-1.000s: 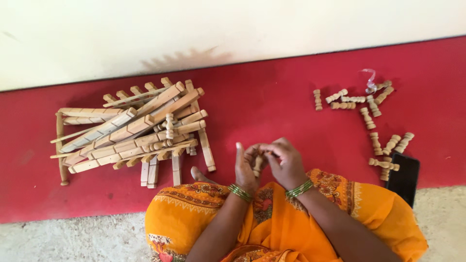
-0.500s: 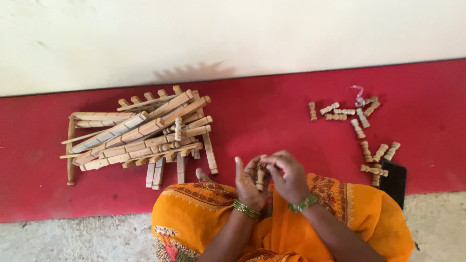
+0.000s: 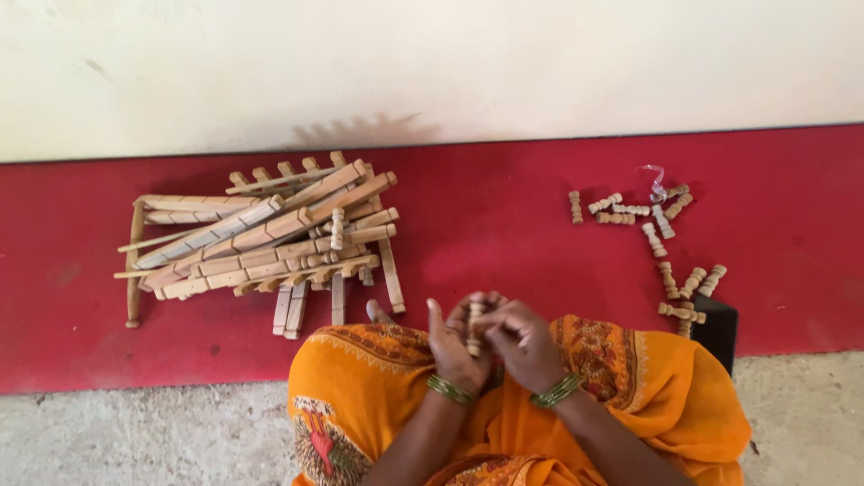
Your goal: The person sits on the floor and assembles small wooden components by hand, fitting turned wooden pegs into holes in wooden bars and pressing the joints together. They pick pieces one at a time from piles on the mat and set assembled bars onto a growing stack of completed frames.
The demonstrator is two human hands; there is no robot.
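While both hands (image 3: 490,342) pinch a turned wooden peg (image 3: 474,326), slat pile (image 3: 261,238) left

The small turned wooden piece (image 3: 474,328) is mostly hidden between the left hand (image 3: 456,346) and right hand (image 3: 522,342), so the grip itself cannot be made out. Right of the hands, a dark flat object (image 3: 717,329) lies partly behind orange cloth (image 3: 666,396).

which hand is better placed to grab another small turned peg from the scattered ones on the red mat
Probably the right hand: the scattered pegs lie on its side, while the left hand cradles the peg.
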